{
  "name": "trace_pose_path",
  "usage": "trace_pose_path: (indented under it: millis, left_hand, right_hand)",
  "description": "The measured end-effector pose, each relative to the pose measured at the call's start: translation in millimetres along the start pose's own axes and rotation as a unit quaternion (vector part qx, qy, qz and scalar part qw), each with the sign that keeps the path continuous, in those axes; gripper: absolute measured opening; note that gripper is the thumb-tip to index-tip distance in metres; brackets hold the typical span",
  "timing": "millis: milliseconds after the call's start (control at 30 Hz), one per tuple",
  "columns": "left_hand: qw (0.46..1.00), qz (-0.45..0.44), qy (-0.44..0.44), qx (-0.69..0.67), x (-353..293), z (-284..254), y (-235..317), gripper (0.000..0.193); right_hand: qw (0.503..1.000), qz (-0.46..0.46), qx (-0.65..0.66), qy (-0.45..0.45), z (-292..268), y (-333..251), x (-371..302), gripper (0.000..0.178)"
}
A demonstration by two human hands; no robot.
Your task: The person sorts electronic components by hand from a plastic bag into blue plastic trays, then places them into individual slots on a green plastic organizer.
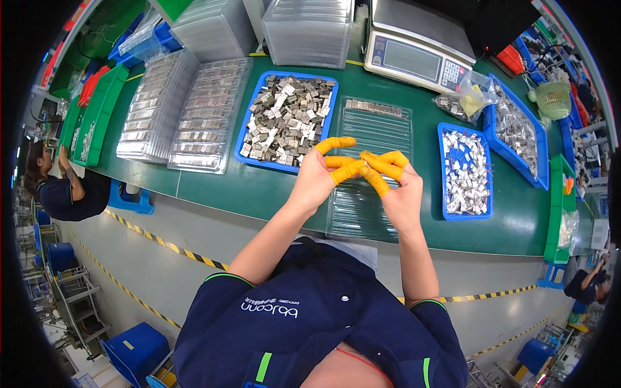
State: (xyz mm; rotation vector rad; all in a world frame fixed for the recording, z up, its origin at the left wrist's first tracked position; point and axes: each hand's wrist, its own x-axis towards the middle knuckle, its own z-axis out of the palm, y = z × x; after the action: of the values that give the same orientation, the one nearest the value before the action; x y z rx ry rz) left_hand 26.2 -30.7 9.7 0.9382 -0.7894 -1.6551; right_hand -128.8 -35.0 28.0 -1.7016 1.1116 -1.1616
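Note:
My left hand [323,173] and my right hand [394,183] meet over a clear ribbed plastic tray [357,223], with yellow covers on their fingers. Thumbs and fingertips of both are pinched together; whatever lies between them is too small and covered to make out. One row of small metal parts [375,107] fills the tray's far end. Left of the tray stands a blue bin [238,150] heaped with small silver-grey metal pieces. On its right, a smaller blue bin [484,215] holds small white pieces with thin metal legs.
Filled clear trays [210,116] are stacked at the left. Empty-looking trays [309,32] and a digital scale [414,61] stand at the back. Another blue bin [517,129] and a green bin [555,216] line the right. A co-worker [58,184] sits at the far left.

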Motion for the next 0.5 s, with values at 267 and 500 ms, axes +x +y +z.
trace_pose_path:
  millis: [267, 500]
  left_hand:
    - [1.000, -0.019, 0.009, 0.006, -2.9, -0.6, 1.5, 0.025]
    - [0.996, -0.025, 0.062, 0.051, 5.0, -10.9, 14.9, 0.025]
  right_hand:
    - [0.954, -0.198, -0.206, 0.095, 7.5, 12.4, 13.1, 0.028]
    - [0.944, -0.204, -0.258, 0.042, 1.6, 7.7, 28.5, 0.023]
